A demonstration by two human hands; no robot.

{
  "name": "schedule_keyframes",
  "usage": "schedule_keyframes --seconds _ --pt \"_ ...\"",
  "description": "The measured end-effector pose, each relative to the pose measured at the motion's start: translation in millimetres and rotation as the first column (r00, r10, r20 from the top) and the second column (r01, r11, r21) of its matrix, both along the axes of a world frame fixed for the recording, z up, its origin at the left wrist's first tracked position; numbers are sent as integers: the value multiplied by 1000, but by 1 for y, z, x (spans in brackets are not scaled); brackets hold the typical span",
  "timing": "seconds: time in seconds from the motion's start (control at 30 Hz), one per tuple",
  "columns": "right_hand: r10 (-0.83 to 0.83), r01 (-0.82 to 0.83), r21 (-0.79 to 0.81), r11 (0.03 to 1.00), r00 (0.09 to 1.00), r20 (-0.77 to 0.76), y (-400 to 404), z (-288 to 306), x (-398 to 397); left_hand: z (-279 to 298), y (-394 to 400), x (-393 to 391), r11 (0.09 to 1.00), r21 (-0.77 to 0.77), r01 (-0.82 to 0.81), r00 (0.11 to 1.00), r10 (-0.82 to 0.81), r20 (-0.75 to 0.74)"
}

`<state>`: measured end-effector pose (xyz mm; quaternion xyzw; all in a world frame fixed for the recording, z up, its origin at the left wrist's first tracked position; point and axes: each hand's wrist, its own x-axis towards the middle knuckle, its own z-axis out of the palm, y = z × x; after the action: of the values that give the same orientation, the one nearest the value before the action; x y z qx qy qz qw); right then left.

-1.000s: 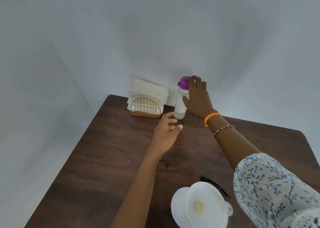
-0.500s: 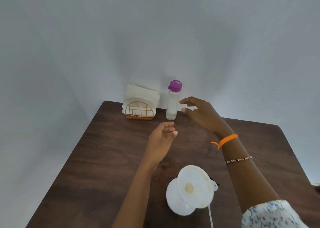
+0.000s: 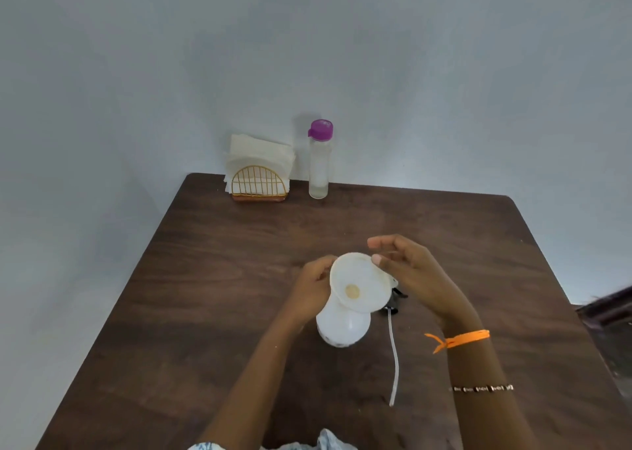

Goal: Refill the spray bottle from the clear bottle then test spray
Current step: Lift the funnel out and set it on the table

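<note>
- We see the spray bottle (image 3: 343,328), white and translucent, standing upright near the middle of the table (image 3: 212,278), its long axis vertical, its base toward us in the view.
- A white funnel (image 3: 359,282) sits in its neck, the wide mouth tilted up toward the camera; through it we see a yellowish spot at the throat.
- Our left hand (image 3: 313,290) is curled round the bottle's neck just below the funnel, from the left; we judge it a steadying grip, though the fingers are partly hidden behind the funnel.
- Our right hand (image 3: 407,272) hovers at the funnel's far right rim, fingers loosely curved and holding nothing, the thumb tip touching or just short of the rim; we cannot tell which.
- So the funnel lies directly left of the right fingers, and that hand is the nearer one to lift it off, which we judge to be the coming move.
- Just right of the bottle lies the black spray head (image 3: 395,301) with its white dip tube (image 3: 394,357) running toward us along the table.
- The clear bottle (image 3: 320,162), purple cap on, stands upright well apart at the far edge, little liquid showing at its bottom.
- Just beside it on the left stands a gold wire napkin holder (image 3: 259,183) full of white napkins.
</note>
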<state>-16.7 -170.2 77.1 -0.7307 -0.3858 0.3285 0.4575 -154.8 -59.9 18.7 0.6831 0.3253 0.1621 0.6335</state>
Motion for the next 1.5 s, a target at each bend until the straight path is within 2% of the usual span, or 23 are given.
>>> schedule_keyframes --seconds 0.07,0.2,0.33,0.47,0.7,0.8,0.97,1.2,1.37,1.43,1.5 --pt "12 -13 -28 1000 999 -38 -10 -3 -3 -6 -5 -2 997 -70 28 999 -30 -22" --pt "-5 3 -19 1000 997 -76 -20 -10 -15 -9 -9 -18 990 20 142 987 -143 78" --pt "-57 55 -40 998 998 -30 -20 -19 -24 -9 -13 -24 983 61 176 982 -179 59" --pt "-109 109 2 994 993 -37 -20 -21 -28 -21 -18 -22 989 72 130 986 -137 93" --pt "-278 280 174 944 960 -34 -20 -25 -37 -27 -25 -19 993 100 59 991 -70 118" --pt "-335 349 214 912 937 -100 -24 -23 -35 -33 -26 -21 995 99 28 993 -40 115" --pt "-346 420 222 880 887 -307 -32 -24 -32 -34 -29 -22 994 111 4 991 -19 133" --pt "-339 453 193 870 836 -431 -34 -30 -35 -40 -29 -21 992 123 -10 995 -3 100" --pt "-361 424 246 871 894 -264 -33 -31 -39 -37 -30 -21 993 121 -15 996 4 91" --pt "-343 401 256 879 907 -244 -31 -29 -39 -35 -31 -20 992 128 -10 998 2 67" --pt "-312 384 250 889 906 -285 -31 -29 -38 -33 -31 -20 991 133 -1 998 -8 60"
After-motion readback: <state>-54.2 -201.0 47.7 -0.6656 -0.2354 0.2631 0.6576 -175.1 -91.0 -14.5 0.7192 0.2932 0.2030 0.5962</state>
